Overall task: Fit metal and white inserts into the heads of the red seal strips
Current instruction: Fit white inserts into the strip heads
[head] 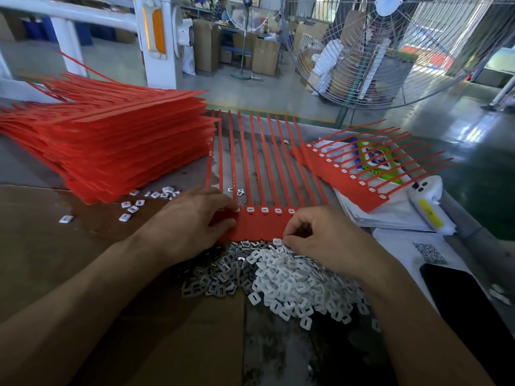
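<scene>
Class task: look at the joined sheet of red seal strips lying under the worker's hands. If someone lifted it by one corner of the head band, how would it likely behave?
The red seal sheet would probably flop: its tails are long, thin and joined only at the head band. It looks light, being thin plastic. Loosely seated inserts might drop out if it tilts, which may be why the left hand presses it flat.

Beyond the far edge of the grey, worn bench point(264, 344) lies a glossy grey-green concrete floor point(451, 129) that mirrors daylight from bright openings at the right. A large round wire-guarded pedestal fan point(390, 51) stands past the bench's far right corner. A white-painted steel frame with an orange reflector point(156, 32) rises behind the far left. Deeper in, brown cardboard boxes point(264, 57) crowd a work table where people sit.
</scene>
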A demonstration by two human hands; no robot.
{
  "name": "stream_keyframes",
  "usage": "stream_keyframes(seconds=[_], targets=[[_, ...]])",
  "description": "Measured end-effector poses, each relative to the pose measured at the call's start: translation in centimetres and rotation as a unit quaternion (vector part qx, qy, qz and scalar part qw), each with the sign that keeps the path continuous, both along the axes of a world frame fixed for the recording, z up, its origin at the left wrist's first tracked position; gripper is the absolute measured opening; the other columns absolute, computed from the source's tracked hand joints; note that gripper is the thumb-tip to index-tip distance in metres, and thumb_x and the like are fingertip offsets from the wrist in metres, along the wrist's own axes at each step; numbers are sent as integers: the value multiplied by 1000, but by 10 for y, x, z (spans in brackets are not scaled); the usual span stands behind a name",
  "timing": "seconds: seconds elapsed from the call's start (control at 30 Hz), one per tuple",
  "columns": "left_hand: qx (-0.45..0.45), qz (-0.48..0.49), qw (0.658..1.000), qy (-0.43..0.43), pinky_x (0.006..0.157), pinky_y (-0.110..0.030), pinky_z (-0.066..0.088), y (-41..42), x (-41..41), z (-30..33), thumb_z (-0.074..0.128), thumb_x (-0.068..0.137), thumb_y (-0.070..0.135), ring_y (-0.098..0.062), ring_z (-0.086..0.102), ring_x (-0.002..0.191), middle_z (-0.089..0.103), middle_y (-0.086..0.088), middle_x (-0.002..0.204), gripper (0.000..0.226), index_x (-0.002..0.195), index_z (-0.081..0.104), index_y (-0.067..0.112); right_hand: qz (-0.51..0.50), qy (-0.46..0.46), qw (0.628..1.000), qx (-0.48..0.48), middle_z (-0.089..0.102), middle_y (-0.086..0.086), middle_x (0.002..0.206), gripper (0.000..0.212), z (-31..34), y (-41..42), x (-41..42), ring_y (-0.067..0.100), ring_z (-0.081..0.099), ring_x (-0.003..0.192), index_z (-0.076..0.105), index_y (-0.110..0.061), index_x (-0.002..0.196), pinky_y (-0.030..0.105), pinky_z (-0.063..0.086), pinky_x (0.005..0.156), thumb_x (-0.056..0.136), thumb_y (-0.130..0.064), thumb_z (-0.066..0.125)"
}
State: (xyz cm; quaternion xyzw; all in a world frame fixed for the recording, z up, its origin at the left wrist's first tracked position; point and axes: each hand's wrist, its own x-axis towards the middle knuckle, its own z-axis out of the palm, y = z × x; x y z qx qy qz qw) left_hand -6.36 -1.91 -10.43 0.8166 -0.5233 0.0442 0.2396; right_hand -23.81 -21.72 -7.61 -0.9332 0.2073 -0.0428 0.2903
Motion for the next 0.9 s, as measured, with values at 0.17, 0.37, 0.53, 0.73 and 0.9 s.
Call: stream_keyframes(seconds=[0.17,0.37,0.53,0.73,0.9], targets=[[5,-2,1000,0,102,-31,44,-1,0,0,60,96,44,-5,51,117,60,17,121,32,127,63,35,0,-60,997,55,72,-15,76,12,-2,-5,-3,0,65,63,70,-28,82,20,51,55,91,-21,74],[6,-3,1000,6,100,-27,42,0,1,0,59,96,45,-3,51,115,61,17,122,33,127,63,35,-127,-206,968,67,73,-25,86,16,-6,-30,-7,-15,63,87,76,-36,89,0,42,65,92,-20,73],[10,-2,1000,12,103,-30,43,1,1,1,59,96,46,-3,50,117,59,19,123,34,129,62,36,-217,-232,946,66,69,-23,91,14,-14,-51,-10,-9,63,87,76,-35,90,8,42,68,91,-20,74],[9,-2,1000,12,101,-29,43,0,1,1,59,95,45,-3,51,115,59,19,122,34,129,62,36,-217,-205,953,45,67,-21,95,14,-22,-57,-6,-9,59,91,78,-26,104,9,41,72,94,-19,72],[13,-2,1000,10,102,-28,43,0,0,1,58,96,47,-2,50,116,59,19,123,35,129,61,37,-191,-184,964,10,69,-15,97,15,-22,-53,-1,-6,61,93,79,-23,107,12,46,78,96,-18,71]])
